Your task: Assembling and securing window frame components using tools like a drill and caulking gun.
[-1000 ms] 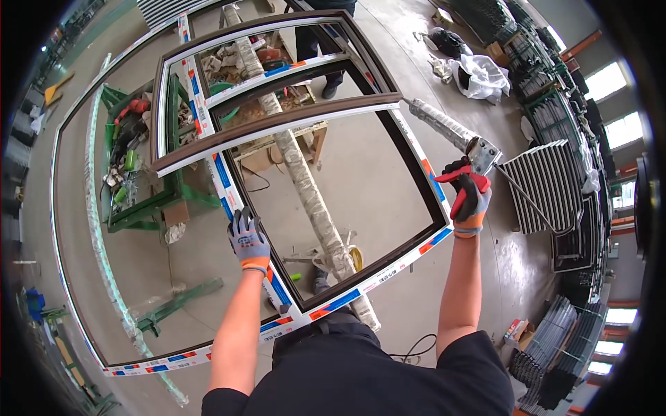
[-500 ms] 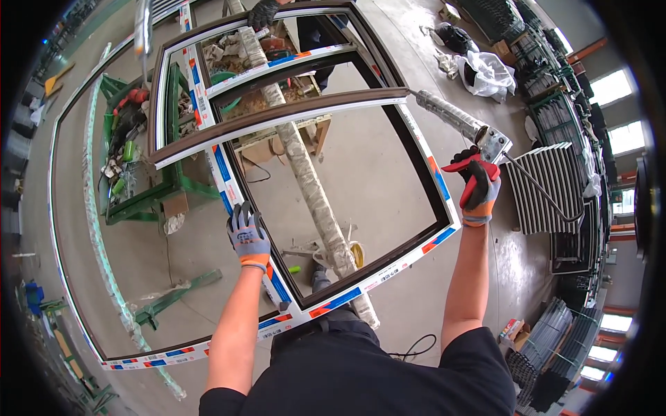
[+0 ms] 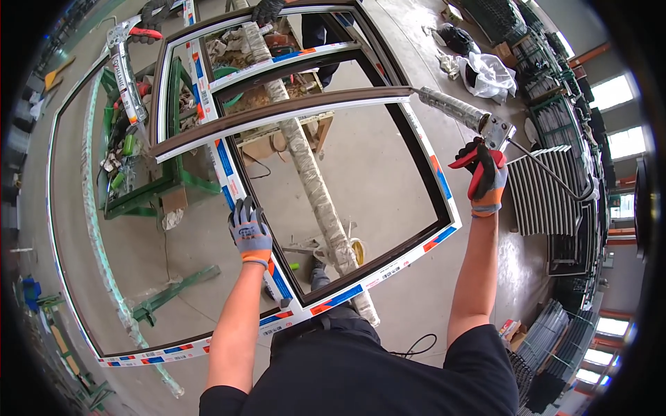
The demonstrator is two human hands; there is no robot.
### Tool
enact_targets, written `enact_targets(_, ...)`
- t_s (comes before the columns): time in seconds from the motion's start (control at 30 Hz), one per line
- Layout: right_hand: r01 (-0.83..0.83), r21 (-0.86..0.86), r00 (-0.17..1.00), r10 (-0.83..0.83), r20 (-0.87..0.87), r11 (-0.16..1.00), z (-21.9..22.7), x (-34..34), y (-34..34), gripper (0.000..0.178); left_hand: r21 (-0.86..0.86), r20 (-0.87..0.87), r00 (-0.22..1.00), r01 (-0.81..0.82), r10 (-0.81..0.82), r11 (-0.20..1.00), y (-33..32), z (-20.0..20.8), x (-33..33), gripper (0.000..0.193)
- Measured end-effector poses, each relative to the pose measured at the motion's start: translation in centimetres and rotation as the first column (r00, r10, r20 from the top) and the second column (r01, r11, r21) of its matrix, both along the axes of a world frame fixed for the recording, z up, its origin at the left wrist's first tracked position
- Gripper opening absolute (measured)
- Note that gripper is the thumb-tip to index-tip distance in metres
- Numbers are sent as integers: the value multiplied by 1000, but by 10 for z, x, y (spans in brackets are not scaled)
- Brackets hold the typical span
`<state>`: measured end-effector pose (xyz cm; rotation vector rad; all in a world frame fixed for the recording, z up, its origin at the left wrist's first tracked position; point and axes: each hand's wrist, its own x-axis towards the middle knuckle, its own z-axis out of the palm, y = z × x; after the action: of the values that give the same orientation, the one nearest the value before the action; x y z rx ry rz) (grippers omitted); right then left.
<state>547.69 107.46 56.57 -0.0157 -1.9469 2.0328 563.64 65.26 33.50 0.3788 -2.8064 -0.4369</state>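
A large window frame point(image 3: 371, 281), white with blue and orange protective film, lies in front of me. A smaller brown-and-white sash point(image 3: 277, 109) sits at its far part. My right hand point(image 3: 486, 182), gloved in grey, black and orange, is closed round the red handle of a caulking gun point(image 3: 451, 111). The gun points left, its tip at the right end of the sash's near rail. My left hand point(image 3: 250, 230), gloved alike, rests on the frame's middle bar with its fingers stretched out. Across from me, a co-worker's gloved hand holds another caulking gun point(image 3: 127, 80), its tip near the sash's left corner.
The co-worker's other gloved hand point(image 3: 266, 11) rests on the sash's far edge. A wrapped support beam point(image 3: 312, 180) passes under the frame, and a green metal stand point(image 3: 149, 197) is at left. A white plastic bag point(image 3: 487, 75) and stacked profiles point(image 3: 544, 191) lie at right.
The co-worker's caulking gun has come down and leftward, and the hand on it now shows. My right hand and its gun have shifted slightly right and down. My left hand stays on the bar.
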Motion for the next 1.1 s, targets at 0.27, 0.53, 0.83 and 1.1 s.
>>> enact_targets(0.27, -48, 88, 999, 48, -5, 995, 2, -5, -4, 32, 9, 11, 1000, -6, 6, 1000, 0, 2, 0, 33)
enact_targets(0.53, -4, 30, 1000, 4, 4, 1000, -3, -3, -12, 23, 13, -6, 1000, -26, 26, 1000, -1, -1, 2, 33)
enact_targets(0.83, -11, 30, 1000, 10, 14, 999, 1, 2, -22, 22, 29, -1, 1000, -29, 29, 999, 0, -1, 3, 33)
enact_targets(1.1, -23, 23, 1000, 23, -12, 999, 2, 11, -37, 22, 33, 0, 1000, -25, 25, 999, -1, -1, 2, 32)
